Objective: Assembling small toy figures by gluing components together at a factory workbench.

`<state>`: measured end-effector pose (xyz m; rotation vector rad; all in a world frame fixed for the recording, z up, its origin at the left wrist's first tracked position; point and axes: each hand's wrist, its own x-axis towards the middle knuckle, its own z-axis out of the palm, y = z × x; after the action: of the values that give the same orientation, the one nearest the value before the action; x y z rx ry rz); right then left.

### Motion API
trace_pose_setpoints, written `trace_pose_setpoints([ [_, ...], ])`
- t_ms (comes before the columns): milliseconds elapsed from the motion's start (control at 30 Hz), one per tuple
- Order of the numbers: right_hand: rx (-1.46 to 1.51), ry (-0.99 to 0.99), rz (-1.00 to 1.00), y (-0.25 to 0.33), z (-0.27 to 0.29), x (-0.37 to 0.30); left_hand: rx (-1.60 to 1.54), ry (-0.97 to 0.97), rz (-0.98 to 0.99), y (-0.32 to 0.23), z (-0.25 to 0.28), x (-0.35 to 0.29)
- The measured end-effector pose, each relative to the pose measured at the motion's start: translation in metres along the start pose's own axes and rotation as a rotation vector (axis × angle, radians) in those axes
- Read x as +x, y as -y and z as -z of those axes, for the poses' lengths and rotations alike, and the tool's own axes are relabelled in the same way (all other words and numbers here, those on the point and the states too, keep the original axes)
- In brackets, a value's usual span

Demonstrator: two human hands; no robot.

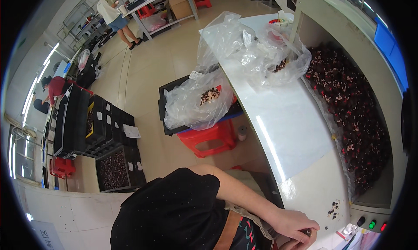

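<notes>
My left hand (296,224) is at the lower right, over the near edge of the white table (300,163). Its fingers are curled in a pinch, and a small dark piece (308,232) shows between them. Just below it, partly cut off by the lower edge, my right hand (289,243) is drawn in close with its fingers bent. What it holds, if anything, is hidden. On the tabletop beside my hands lies a loose group of small black and cream pieces (334,210). A single dark piece (326,228) sits apart from them.
To the right, a machine bay (300,25) holds a heap of dark, red and cream pieces (348,119), with buttons (372,224) below. Clear bags (265,54) cover the table's far end. Another bag (196,102) rests in a black tray over a red stool (209,139). Black crates (109,123) are stacked left.
</notes>
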<state>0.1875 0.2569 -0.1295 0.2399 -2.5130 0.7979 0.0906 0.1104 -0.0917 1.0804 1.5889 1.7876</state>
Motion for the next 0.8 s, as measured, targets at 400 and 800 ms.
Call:
trace_pose_setpoints([
  [400,0.033,-0.168,-0.294,0.023,0.005,0.028,0.011,0.167,0.152,-0.013,0.019,0.019],
  [800,0.032,-0.259,-0.162,-0.004,0.012,0.03,-0.036,0.253,0.29,-0.007,0.012,0.034],
])
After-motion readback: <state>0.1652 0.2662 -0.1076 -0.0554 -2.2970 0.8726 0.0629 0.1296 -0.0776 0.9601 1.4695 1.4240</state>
